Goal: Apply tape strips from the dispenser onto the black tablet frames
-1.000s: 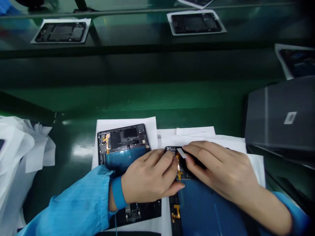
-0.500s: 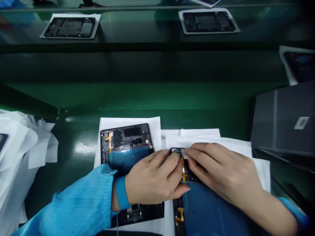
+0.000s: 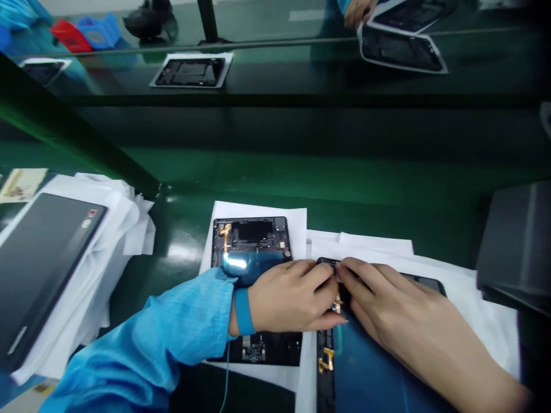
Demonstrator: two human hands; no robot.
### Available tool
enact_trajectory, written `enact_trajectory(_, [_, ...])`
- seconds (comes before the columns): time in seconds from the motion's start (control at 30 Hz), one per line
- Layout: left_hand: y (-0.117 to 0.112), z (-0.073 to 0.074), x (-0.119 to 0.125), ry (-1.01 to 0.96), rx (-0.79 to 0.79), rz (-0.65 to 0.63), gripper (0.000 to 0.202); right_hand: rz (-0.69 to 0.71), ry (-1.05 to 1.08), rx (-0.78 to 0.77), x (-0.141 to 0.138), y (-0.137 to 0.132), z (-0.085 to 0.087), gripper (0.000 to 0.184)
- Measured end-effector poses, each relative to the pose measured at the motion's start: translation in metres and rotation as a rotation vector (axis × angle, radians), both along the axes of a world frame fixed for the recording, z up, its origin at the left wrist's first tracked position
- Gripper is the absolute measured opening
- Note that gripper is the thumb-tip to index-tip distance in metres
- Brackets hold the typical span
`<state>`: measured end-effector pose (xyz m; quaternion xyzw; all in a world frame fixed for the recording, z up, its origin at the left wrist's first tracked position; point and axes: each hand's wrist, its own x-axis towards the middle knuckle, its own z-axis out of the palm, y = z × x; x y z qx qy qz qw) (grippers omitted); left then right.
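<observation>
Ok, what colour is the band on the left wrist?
Blue: the wristband beside the left hand shows best in the head view.

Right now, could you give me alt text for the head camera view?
Two bare hands, left hand and right hand, meet at the top edge of an opened tablet lying on white paper. A second opened tablet lies beside it on a green bench.

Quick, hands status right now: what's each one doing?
Left hand: fingers curled, fingertips pressing on the open device at its top edge.
Right hand: fingertips pinched at the same spot; whether it holds anything cannot be told.
</observation>
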<state>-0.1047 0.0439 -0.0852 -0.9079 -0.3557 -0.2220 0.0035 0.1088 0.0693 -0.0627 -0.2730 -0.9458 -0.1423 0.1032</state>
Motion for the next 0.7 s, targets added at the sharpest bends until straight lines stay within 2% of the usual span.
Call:
enact_trajectory(0.1, [-0.028, 0.019, -0.017, 0.079, -0.001, 0.036, 0.058, 0.02, 0.011, 0.0, 0.004, -0.007, -0.002, 0.039])
enact_trajectory(0.2, [-0.079, 0.036, -0.036, 0.236, -0.068, 0.087, 0.04, 0.046, 0.017, -0.013, 0.012, -0.013, -0.004, 0.043])
enact_trajectory(0.27, [-0.11, 0.038, -0.043, 0.362, -0.133, 0.099, 0.028, 0.056, 0.022, -0.034, 0.019, -0.019, -0.006, 0.044])
enact_trajectory(0.33, [-0.129, 0.033, -0.046, 0.46, -0.152, 0.086, 0.027, 0.064, 0.051, -0.073, 0.026, -0.026, -0.007, 0.041])
enact_trajectory(0.43, [-0.131, 0.027, -0.049, 0.526, -0.059, 0.074, 0.027, 0.051, 0.147, -0.124, 0.041, -0.043, -0.008, 0.035])
enact_trajectory(0.5, [-0.121, 0.033, -0.053, 0.52, 0.026, 0.098, 0.027, 0.036, 0.211, -0.149, 0.054, -0.056, -0.008, 0.031])
enact_trajectory(0.6, [-0.108, 0.065, -0.06, 0.387, 0.131, 0.183, 0.021, 0.017, 0.285, -0.172, 0.076, -0.073, -0.011, 0.029])
enact_trajectory(0.7, [-0.113, 0.107, -0.051, 0.191, 0.159, 0.357, 0.016, -0.038, 0.36, -0.178, 0.099, -0.086, -0.017, 0.029])
